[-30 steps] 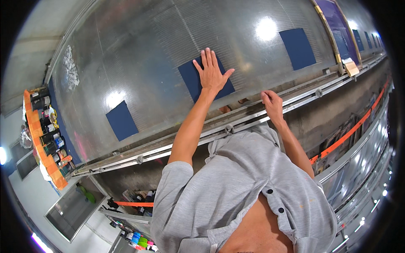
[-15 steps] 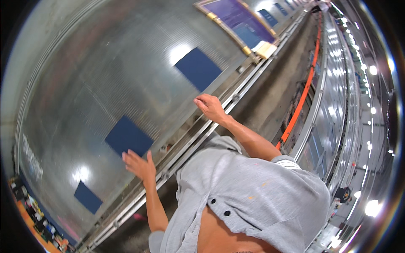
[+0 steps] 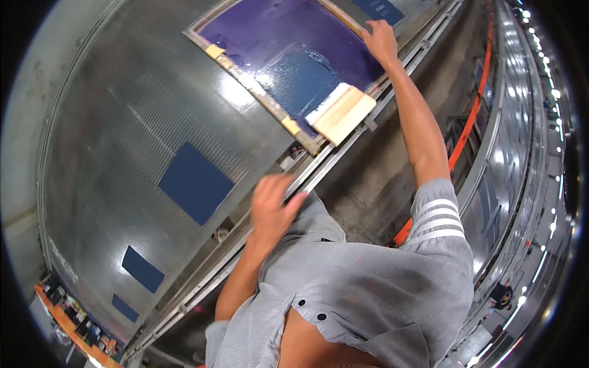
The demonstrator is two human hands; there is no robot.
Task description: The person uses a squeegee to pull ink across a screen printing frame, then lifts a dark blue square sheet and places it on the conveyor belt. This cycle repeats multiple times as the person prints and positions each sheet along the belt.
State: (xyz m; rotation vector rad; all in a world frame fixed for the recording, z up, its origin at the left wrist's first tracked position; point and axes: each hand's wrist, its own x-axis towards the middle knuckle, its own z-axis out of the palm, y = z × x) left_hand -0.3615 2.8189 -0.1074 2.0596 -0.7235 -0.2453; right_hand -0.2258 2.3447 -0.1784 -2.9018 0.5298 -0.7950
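Note:
A screen printing frame [image 3: 216, 54] with purple mesh lies on the long grey table. A wet-looking blue patch [image 3: 300, 76] shows on its mesh, and yellow tape sits along its near-left rail. Across the frame's near end rests a wooden squeegee [image 3: 346, 116], touched by neither hand. My right hand [image 3: 381, 44] is stretched out to the far right rail of the frame, its fingers bent at that edge. Close to my body, above the table's metal rail, my left hand [image 3: 273, 205] is empty, thumb apart from the fingers and slightly blurred.
Flat dark blue pieces [image 3: 196, 184] lie spaced along the table [image 3: 98, 159], one more beyond the frame. A metal rail [image 3: 202, 285] edges the table. An orange strip [image 3: 472, 116] runs along the aisle to my right. Bottles crowd an orange shelf [image 3: 67, 319] at lower left.
My view has shifted along the table, bringing the frame and squeegee nearer. The right hand has reached out to the frame's rail. My left hand has drawn away from the blue piece.

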